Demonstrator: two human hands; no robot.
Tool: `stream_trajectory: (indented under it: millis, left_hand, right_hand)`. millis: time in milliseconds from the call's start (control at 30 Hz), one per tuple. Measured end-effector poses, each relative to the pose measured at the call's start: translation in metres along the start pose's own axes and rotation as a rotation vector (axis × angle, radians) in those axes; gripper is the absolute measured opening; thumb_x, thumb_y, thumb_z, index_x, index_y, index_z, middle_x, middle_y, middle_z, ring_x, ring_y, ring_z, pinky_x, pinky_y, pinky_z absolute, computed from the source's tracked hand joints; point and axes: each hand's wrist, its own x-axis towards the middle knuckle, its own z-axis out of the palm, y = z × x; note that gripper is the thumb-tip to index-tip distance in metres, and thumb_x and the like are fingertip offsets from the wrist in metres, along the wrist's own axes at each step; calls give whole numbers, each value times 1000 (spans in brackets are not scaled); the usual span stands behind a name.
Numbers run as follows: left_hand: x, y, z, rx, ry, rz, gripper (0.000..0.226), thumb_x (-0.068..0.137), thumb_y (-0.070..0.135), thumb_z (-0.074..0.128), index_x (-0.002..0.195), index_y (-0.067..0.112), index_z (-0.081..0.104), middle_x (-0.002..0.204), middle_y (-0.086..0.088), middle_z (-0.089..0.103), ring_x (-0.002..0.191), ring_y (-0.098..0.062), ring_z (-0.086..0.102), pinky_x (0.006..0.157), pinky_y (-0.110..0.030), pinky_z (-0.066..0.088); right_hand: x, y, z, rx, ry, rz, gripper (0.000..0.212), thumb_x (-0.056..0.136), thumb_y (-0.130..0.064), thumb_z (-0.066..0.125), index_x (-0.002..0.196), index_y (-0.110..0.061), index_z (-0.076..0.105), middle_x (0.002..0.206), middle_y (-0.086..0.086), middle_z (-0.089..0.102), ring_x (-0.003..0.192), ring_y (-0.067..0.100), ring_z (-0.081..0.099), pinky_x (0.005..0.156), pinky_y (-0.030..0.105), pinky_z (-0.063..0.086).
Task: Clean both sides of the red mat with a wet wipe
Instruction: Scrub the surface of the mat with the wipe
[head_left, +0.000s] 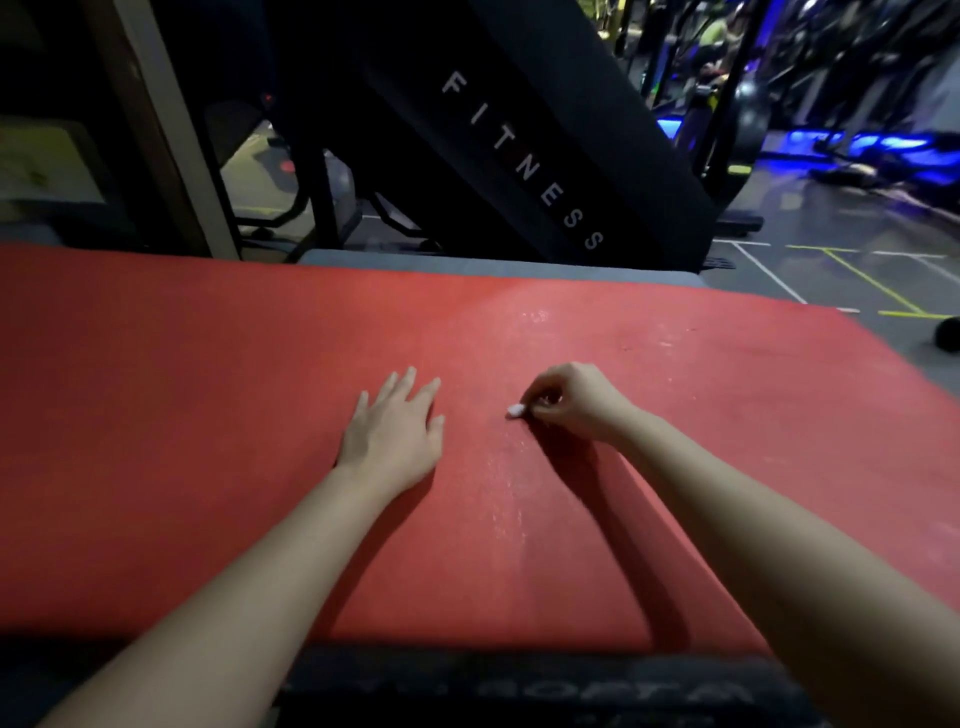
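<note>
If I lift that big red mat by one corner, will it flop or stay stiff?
Probably it flops and feels light: the red mat looks thin, with a rounded, soft near edge. Its matte surface looks grippy, not slippery, under the flat left hand.

Head-worn view, forward and down, close over red mat (208, 415)

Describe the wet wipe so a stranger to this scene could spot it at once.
Find the big red mat filling the middle of the view. Two hands are on it; the right hand has curled fingers. The wet wipe is the small white wad pinched at its fingertips, while the left hand lies flat, holding nothing.
</note>
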Motion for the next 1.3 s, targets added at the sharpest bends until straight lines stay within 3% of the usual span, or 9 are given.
stream_trajectory:
  millis: [167,300,400,633,733,833,1067,1233,1300]
  left_hand:
    - [-41,-1,19,20,-30,-4,58,106,49,27,161,31,22,170,2,13,156,-16,7,126,-47,5]
    - [-45,4,20,30,-42,-23,59,105,51,22,161,31,18,170,3,12,156,-15,5,126,-47,3]
    - [-47,4,16,28,-51,-25,58,106,50,22,161,32,20,170,3,13,156,-15,7,126,-46,4]
    - [-49,0,17,25,-60,-26,58,105,51,21,161,34,21,169,6,13,156,-13,7,126,-44,4]
    - [-49,0,16,14,-54,-18,58,105,51,23,160,34,23,169,5,15,156,-14,9,126,-44,6]
    - [-49,-2,16,7,-46,-15,57,105,51,25,159,34,24,169,5,16,156,-14,10,126,-44,6]
    - [-48,-2,17,-2,-52,-19,57,105,52,26,159,35,25,169,6,16,156,-14,10,126,-43,5]
    - [-48,-2,17,-5,-42,-20,57,105,52,27,159,35,26,169,6,17,156,-14,11,126,-43,7]
    - [-47,-3,16,-3,-39,-20,57,105,52,27,159,35,26,169,6,17,156,-13,11,126,-42,7]
  right_hand:
    - [-59,-22,-5,-59,-252,-141,12,82,-31,77,94,-32,80,87,-12,71,75,1,60,64,10,42]
    - [-70,-21,4,124,-37,19,7,80,-30,78,87,-31,80,71,-3,71,64,6,60,59,25,43]
    - [-68,-33,18,87,96,53,8,82,-23,76,88,-25,81,76,4,73,71,17,67,59,24,39]
    - [-108,-63,-7,-34,-405,-41,11,81,-32,80,91,-29,81,72,-15,72,65,-7,62,54,8,43]
    - [-120,-59,3,-15,-224,-51,12,82,-21,77,93,-26,80,72,-14,69,64,-3,60,52,8,39]
    - [-128,-48,17,67,47,-31,17,80,-12,72,92,-21,80,82,-2,73,74,12,65,62,21,42]
    - [-186,-47,18,78,-132,-227,13,82,-23,76,93,-30,79,89,-7,70,75,7,64,69,21,51]
    - [-177,-42,21,82,-44,-223,17,80,-16,77,95,-25,79,90,-6,69,78,10,65,73,29,53]
    - [-172,-38,13,71,-60,-216,18,79,-15,77,94,-25,79,88,-8,68,76,8,62,70,25,50]
